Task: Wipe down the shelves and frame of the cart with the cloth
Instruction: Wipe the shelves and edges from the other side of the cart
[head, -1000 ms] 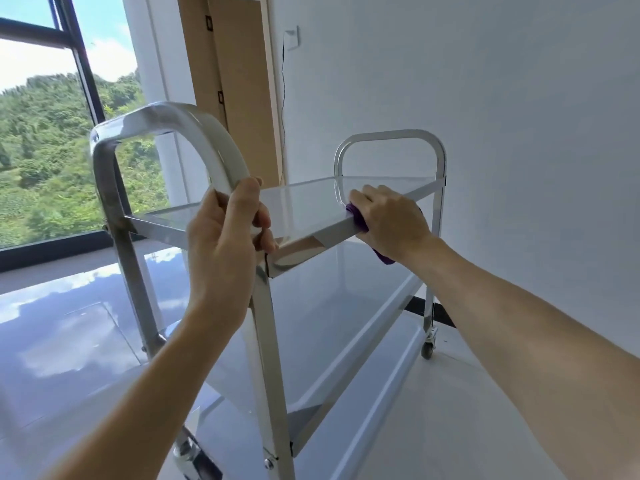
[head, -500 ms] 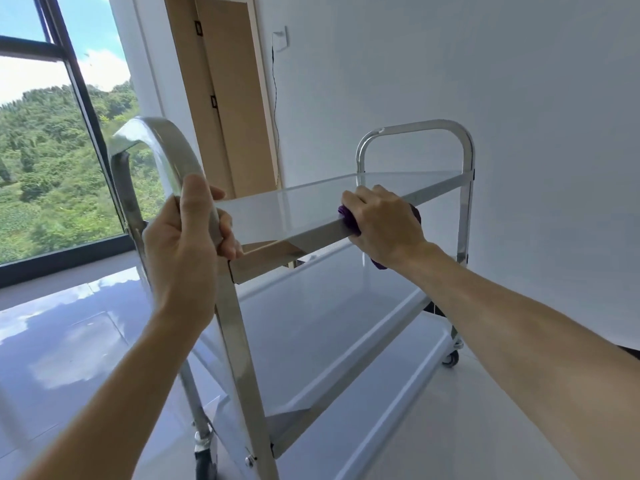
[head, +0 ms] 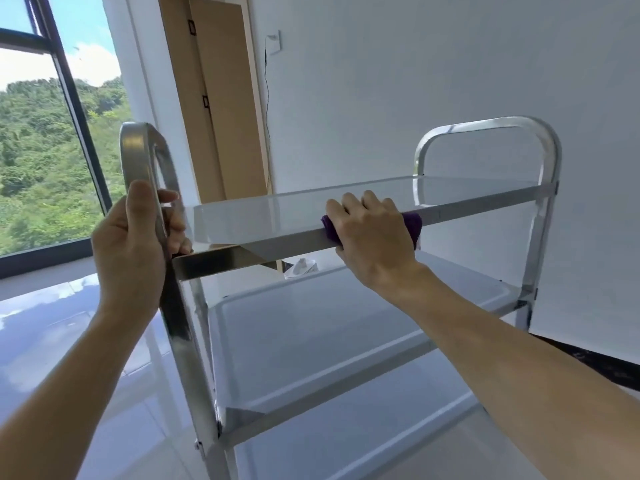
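On a glossy floor [head: 52, 341] by a window [head: 45, 150], the left hand [head: 130, 244] grips the cart [head: 346, 386] frame, the right hand [head: 374, 237] clamps a purple cloth [head: 412, 223] on the top shelf [head: 277, 216] edge.

- A plain white wall [head: 433, 81] fills the upper right of the frame, evenly lit by daylight.
- A tall window [head: 41, 133] with a dark frame takes the left edge; through it show green wooded hills and a bright sky with cloud.
- A light wooden door panel [head: 221, 109] stands at upper centre, with dark hinges along its left side.
- A small white wall plate [head: 275, 41] sits just right of the door, a thin dark cable hanging down from it.
- The glossy pale floor [head: 52, 334] at lower left mirrors sky and cloud.
- A dark skirting strip [head: 588, 365] runs along the wall's foot at right.
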### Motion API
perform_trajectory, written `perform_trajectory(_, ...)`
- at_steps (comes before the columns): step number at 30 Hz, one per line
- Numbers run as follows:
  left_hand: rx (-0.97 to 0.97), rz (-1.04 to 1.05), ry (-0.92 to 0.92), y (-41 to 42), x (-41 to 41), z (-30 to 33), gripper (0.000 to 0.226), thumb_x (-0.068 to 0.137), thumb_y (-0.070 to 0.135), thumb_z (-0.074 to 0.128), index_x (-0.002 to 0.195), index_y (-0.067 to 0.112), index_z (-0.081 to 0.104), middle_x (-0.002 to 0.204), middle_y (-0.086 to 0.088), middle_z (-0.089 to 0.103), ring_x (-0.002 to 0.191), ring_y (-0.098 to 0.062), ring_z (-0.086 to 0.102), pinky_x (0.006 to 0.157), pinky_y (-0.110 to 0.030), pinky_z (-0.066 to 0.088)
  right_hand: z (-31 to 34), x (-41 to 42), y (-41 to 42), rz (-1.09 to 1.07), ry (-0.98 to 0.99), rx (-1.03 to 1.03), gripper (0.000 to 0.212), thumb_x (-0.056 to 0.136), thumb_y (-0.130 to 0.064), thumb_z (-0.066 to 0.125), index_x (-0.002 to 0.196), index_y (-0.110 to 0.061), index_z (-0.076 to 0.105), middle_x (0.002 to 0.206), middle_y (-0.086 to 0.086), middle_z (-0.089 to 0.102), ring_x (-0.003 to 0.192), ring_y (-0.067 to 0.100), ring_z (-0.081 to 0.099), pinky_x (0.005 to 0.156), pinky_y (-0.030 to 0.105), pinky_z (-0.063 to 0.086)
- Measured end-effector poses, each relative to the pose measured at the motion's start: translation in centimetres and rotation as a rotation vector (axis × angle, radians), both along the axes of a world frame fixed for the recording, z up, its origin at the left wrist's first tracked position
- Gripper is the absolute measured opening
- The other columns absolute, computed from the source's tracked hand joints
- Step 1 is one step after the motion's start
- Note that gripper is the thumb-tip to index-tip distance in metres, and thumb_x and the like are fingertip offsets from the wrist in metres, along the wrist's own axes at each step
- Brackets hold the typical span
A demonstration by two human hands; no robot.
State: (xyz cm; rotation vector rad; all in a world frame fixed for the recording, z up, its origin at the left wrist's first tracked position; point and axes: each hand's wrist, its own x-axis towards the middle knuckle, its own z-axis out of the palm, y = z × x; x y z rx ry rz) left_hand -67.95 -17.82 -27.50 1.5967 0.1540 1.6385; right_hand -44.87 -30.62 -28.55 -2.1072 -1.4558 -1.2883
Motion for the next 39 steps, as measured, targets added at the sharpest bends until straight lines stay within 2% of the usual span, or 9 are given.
perform_trajectory(8, -0.049, 0.131, 0.107, 1.8, 0.6, -0.2, 0.041, 0.100, 0.058, 0.037, 0.093, 0.021, 0.056, 0.066, 0.006, 0.053, 0.056, -0.011, 0.052, 0.065, -0.038, 0.053, 0.0, -1.4, -1.0, -0.108, -0.022, -0.045, 0.034, 0.083, -0.013, 0.069, 0.110, -0.015, 0.050, 0.099, 0.002, 0.056, 0.092, 0.027, 0.053, 0.076, 0.038, 0.038)
perform_trajectory(12, -0.091, 0.148, 0.106, 2.1, 1.2, -0.1, 0.043, 0.102, 0.053, 0.034, 0.092, 0.016, 0.053, 0.062, 0.010, 0.053, 0.054, -0.008, 0.051, 0.057, -0.025, 0.052, 0.9, -1.7, -2.2, -0.114, -0.015, -0.131, 0.033, 0.087, -0.028, 0.071, 0.108, -0.018, 0.049, 0.092, -0.002, 0.050, 0.085, 0.024, 0.047, 0.075, 0.035, 0.034)
perform_trajectory(14, -0.109, 0.146, 0.099, 2.0, 1.5, 0.0, 0.040, 0.103, 0.051, 0.033, 0.090, 0.018, 0.053, 0.062, 0.010, 0.052, 0.053, -0.007, 0.050, 0.053, -0.020, 0.050, 2.5, -1.6, -3.5, -0.056, 0.042, -0.198, 0.043, 0.082, -0.056, 0.070, 0.099, -0.023, 0.049, 0.084, -0.008, 0.048, 0.078, 0.021, 0.044, 0.069, 0.032, 0.033)
perform_trajectory(16, -0.112, 0.140, 0.091, 1.9, 1.6, 0.0, 0.040, 0.103, 0.050, 0.033, 0.090, 0.017, 0.054, 0.064, 0.006, 0.052, 0.054, -0.009, 0.050, 0.052, -0.020, 0.050, 5.0, -1.6, -5.1, 0.080, 0.229, -0.189, 0.046, 0.074, -0.068, 0.069, 0.085, -0.029, 0.049, 0.076, -0.011, 0.053, 0.072, 0.021, 0.050, 0.062, 0.032, 0.031)
perform_trajectory(24, -0.134, 0.055, 0.075, 1.4, 2.1, -0.2, 0.053, 0.096, 0.059, 0.037, 0.095, 0.010, 0.056, 0.067, 0.001, 0.053, 0.056, -0.012, 0.049, 0.054, -0.023, 0.049, 11.9, -3.8, -3.3, 0.463, 0.311, 0.024, 0.050, 0.072, -0.070, 0.065, 0.086, -0.024, 0.051, 0.079, -0.004, 0.059, 0.074, 0.024, 0.056, 0.066, 0.034, 0.041)
perform_trajectory(27, -0.116, 0.058, 0.079, 1.4, 1.9, 0.0, 0.049, 0.099, 0.054, 0.035, 0.092, 0.010, 0.055, 0.067, -0.002, 0.052, 0.056, -0.015, 0.050, 0.054, -0.025, 0.050, 10.6, -4.7, -0.7, 0.496, 0.499, -0.122, 0.063, 0.067, -0.076, 0.060, 0.102, -0.024, 0.057, 0.095, -0.003, 0.057, 0.091, 0.022, 0.057, 0.078, 0.038, 0.049)
perform_trajectory(30, -0.101, 0.053, 0.088, 1.6, 1.7, 0.1, 0.051, 0.099, 0.054, 0.034, 0.093, 0.008, 0.055, 0.068, -0.003, 0.052, 0.058, -0.018, 0.049, 0.056, -0.027, 0.049, 6.6, -4.4, 1.2, 0.233, 0.459, -0.187, 0.077, 0.070, -0.088, 0.045, 0.124, -0.033, 0.045, 0.110, -0.003, 0.038, 0.106, 0.018, 0.042, 0.085, 0.044, 0.045)
perform_trajectory(34, -0.095, 0.021, 0.084, 1.7, 1.7, 0.1, 0.054, 0.093, 0.060, 0.035, 0.092, 0.009, 0.054, 0.067, 0.000, 0.052, 0.058, -0.018, 0.049, 0.057, -0.029, 0.048, 5.1, -4.3, 1.2, 0.236, 0.378, 0.095, 0.080, 0.070, -0.093, 0.032, 0.115, -0.028, 0.041, 0.099, -0.005, 0.046, 0.087, 0.020, 0.049, 0.065, 0.037, 0.041)
perform_trajectory(39, -0.087, 0.024, 0.088, 1.7, 1.6, 0.0, 0.049, 0.094, 0.059, 0.035, 0.089, 0.014, 0.055, 0.065, 0.004, 0.054, 0.055, -0.013, 0.050, 0.057, -0.028, 0.050, 3.4, -5.0, 0.2, 0.388, 0.430, -0.158, 0.075, 0.070, -0.090, 0.037, 0.107, -0.028, 0.053, 0.099, -0.008, 0.058, 0.091, 0.017, 0.057, 0.078, 0.034, 0.051)
